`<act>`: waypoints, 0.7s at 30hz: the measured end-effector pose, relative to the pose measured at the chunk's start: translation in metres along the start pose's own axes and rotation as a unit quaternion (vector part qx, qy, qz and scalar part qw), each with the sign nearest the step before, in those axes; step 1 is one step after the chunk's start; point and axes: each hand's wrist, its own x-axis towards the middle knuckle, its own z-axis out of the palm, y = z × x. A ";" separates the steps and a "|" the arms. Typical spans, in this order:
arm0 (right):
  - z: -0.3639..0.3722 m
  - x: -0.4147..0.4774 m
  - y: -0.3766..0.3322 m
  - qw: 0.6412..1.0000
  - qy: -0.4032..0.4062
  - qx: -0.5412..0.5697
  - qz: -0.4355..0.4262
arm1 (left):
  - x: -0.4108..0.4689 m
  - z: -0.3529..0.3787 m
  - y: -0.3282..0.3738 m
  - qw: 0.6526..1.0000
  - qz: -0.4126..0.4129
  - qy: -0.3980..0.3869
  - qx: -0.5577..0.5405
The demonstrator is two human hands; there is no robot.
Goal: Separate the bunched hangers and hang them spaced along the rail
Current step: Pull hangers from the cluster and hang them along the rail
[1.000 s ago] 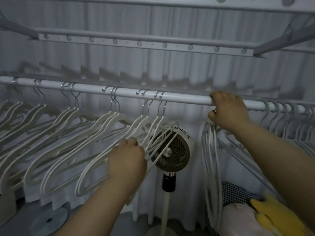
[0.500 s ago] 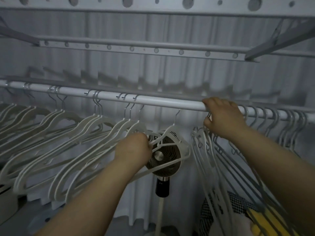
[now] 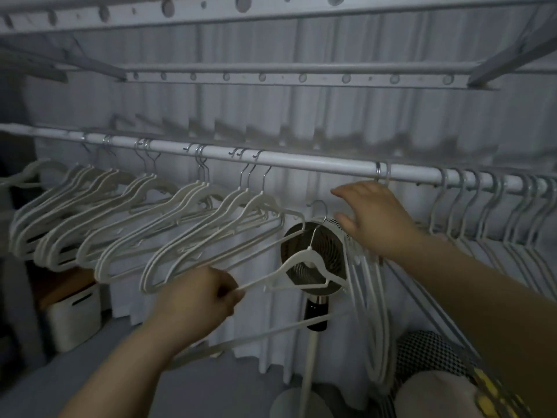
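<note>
A white rail (image 3: 316, 162) runs across the view. Small groups of white hangers (image 3: 180, 218) hang spaced along its left half. A tight bunch of hangers (image 3: 494, 212) crowds the right end. My left hand (image 3: 196, 300) grips the arm of one white hanger (image 3: 307, 267) that is off the rail, its hook below the bar. My right hand (image 3: 370, 218) sits just under the rail with fingers spread, against a pair of hangers (image 3: 370, 312) hooked above it.
A standing fan (image 3: 313, 254) is behind the loose hanger. A white bin (image 3: 75, 318) stands at the lower left. A checked cloth (image 3: 428, 354) and yellow item (image 3: 494, 396) lie at the lower right. A drying rack bar (image 3: 286, 75) runs overhead.
My left hand has pulled one hanger off the rail and down. My right hand let go of the rail and opened below it.
</note>
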 end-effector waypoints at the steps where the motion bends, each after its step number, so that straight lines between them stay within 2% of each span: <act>1: 0.001 0.002 -0.009 0.998 -0.040 0.030 0.026 | -0.009 -0.005 -0.006 1.000 0.004 0.003 -0.008; 3: 0.000 0.005 -0.031 0.990 -0.102 0.081 0.062 | -0.026 -0.015 -0.020 1.000 -0.006 0.002 -0.030; 5: -0.004 0.009 -0.054 0.967 -0.140 0.192 0.094 | -0.047 -0.027 -0.039 0.999 -0.021 -0.003 -0.048; 7: -0.012 0.012 -0.081 0.909 -0.173 0.357 0.127 | -0.068 -0.041 -0.060 0.998 -0.033 0.003 -0.060; 9: -0.022 0.014 -0.105 0.855 -0.176 0.467 0.141 | -0.090 -0.056 -0.079 0.995 -0.038 0.009 -0.091; 12: -0.033 0.014 -0.141 0.814 -0.192 0.534 0.124 | -0.121 -0.077 -0.101 0.988 -0.036 0.000 -0.147; 16: -0.041 0.009 -0.185 0.741 -0.214 0.622 0.133 | -0.145 -0.092 -0.128 0.982 -0.041 -0.029 -0.184; 19: -0.044 -0.002 -0.210 0.708 -0.229 0.649 0.161 | -0.158 -0.093 -0.145 0.984 -0.046 -0.047 -0.167; 21: -0.046 -0.012 -0.223 0.687 -0.239 0.661 0.188 | -0.162 -0.089 -0.155 0.989 -0.043 -0.018 -0.137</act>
